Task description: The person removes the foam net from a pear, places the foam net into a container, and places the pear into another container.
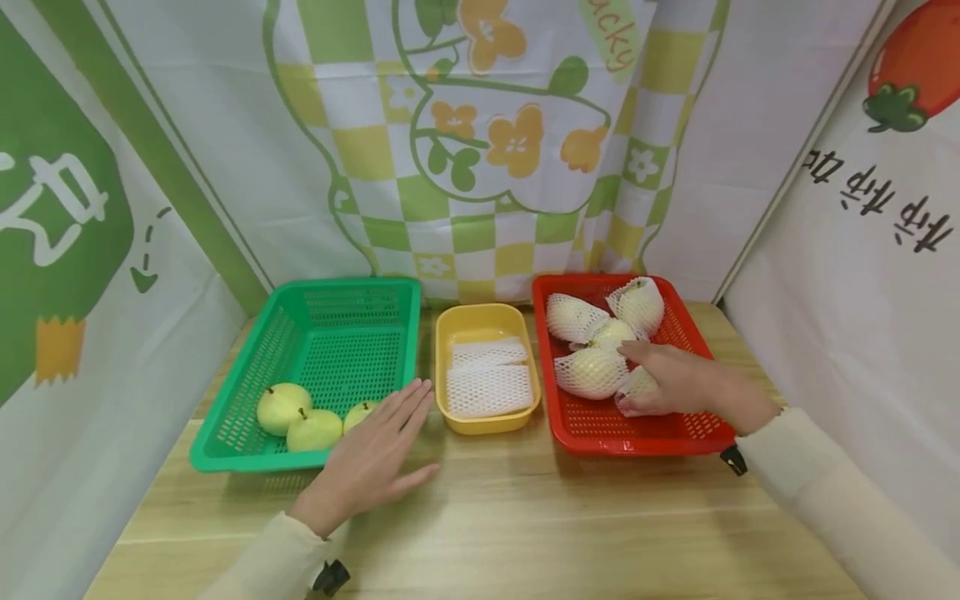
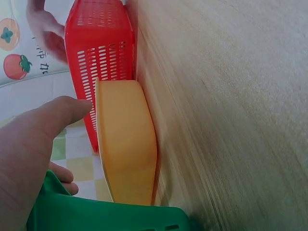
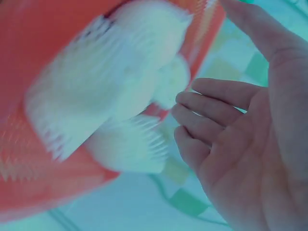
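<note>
My left hand (image 1: 375,458), fingers extended and thumb apart, lies over the near right corner of the green basket (image 1: 247,460). Beside it in that basket are three bare yellow-green pears (image 1: 313,431), one partly covered by the hand. My right hand (image 1: 678,379) is above the red basket (image 1: 637,446), close to several pears in white foam nets (image 1: 591,372). In the right wrist view its fingers (image 3: 216,108) are loosely extended, and the netted pears (image 3: 86,91) lie apart from them. One pear in the middle of the pile (image 1: 612,333) shows its yellow-green top.
Between the baskets stands a small yellow tub (image 1: 487,427) holding flat white foam nets (image 1: 491,390). All three containers stand on a wooden table (image 1: 510,525). A checkered, flower-printed curtain (image 1: 465,200) hangs behind, with printed cloth walls at both sides.
</note>
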Tool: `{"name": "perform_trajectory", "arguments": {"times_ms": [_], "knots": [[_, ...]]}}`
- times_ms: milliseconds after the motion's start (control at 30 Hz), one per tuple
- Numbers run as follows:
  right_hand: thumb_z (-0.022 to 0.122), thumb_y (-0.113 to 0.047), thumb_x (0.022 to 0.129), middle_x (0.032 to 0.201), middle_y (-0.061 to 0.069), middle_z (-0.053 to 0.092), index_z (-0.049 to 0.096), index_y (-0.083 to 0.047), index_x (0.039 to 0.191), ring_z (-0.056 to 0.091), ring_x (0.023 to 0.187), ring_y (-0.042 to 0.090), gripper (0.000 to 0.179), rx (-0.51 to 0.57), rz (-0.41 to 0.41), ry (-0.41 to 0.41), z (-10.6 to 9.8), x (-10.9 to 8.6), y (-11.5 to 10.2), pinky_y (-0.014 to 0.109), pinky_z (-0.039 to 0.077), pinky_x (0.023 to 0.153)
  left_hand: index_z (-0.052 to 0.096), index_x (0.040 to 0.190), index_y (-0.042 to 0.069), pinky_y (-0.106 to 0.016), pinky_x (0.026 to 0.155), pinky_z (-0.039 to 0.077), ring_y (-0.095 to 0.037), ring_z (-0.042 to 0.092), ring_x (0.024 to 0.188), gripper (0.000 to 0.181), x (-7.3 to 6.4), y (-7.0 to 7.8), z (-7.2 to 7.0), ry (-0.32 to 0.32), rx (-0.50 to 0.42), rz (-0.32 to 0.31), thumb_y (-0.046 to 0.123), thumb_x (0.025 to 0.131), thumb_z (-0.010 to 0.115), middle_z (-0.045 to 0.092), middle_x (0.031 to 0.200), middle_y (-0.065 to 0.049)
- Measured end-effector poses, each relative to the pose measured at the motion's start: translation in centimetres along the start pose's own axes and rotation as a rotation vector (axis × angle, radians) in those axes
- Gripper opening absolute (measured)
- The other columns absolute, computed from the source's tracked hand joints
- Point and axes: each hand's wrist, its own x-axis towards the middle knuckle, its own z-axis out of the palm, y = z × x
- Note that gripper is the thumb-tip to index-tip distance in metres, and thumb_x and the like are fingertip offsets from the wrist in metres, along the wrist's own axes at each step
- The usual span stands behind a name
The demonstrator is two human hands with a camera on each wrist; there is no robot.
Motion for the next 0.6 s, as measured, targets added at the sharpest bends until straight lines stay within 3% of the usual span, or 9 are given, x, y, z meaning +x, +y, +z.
{"name": "perform_trajectory", "arguments": {"times_ms": [133, 267, 467, 600], "knots": [[0.085, -0.037, 0.087, 0.152, 0.028, 0.055, 0.048, 0.009, 0.15, 0.054, 0.139, 0.047, 0.086, -0.02, 0.009, -0.04, 0.1, 0.9, 2.0, 0.064, 0.044, 0.118, 0.037, 0.161, -0.004, -0.048, 0.129, 0.035, -0.035, 0.033, 0.16, 0.098, -0.1, 0.0, 0.1, 0.007, -0.001, 0.0, 0.062, 0.095, 0.067, 0.036, 0.17, -0.02], [0.089, -0.039, 0.082, 0.154, 0.03, 0.053, 0.046, 0.011, 0.151, 0.051, 0.141, 0.05, 0.095, -0.054, 0.04, -0.106, 0.5, 1.5, 3.5, 0.065, 0.042, 0.12, 0.037, 0.16, -0.004, -0.049, 0.129, 0.037, -0.036, 0.035, 0.159, 0.097, 0.0, -0.1, 0.2, 0.01, -0.009, 0.004, 0.06, 0.095, 0.068, 0.037, 0.169, -0.02], [0.092, -0.038, 0.079, 0.158, 0.033, 0.047, 0.039, 0.011, 0.156, 0.044, 0.145, 0.054, 0.105, -0.056, 0.077, -0.182, 0.8, 2.1, 4.8, 0.068, 0.037, 0.121, 0.037, 0.16, -0.004, -0.049, 0.129, 0.036, -0.036, 0.035, 0.159, 0.097, 0.1, 0.0, 0.2, 0.005, -0.013, 0.0, 0.06, 0.095, 0.069, 0.037, 0.169, -0.02], [0.092, -0.036, 0.079, 0.155, 0.031, 0.05, 0.042, 0.009, 0.154, 0.045, 0.144, 0.053, 0.101, -0.085, 0.081, -0.239, 1.2, 2.6, 5.2, 0.068, 0.038, 0.121, 0.037, 0.161, -0.004, -0.048, 0.129, 0.036, -0.035, 0.035, 0.159, 0.096, 0.0, -0.1, 0.1, 0.0, 0.001, -0.004, 0.06, 0.096, 0.068, 0.037, 0.17, -0.02]]}}
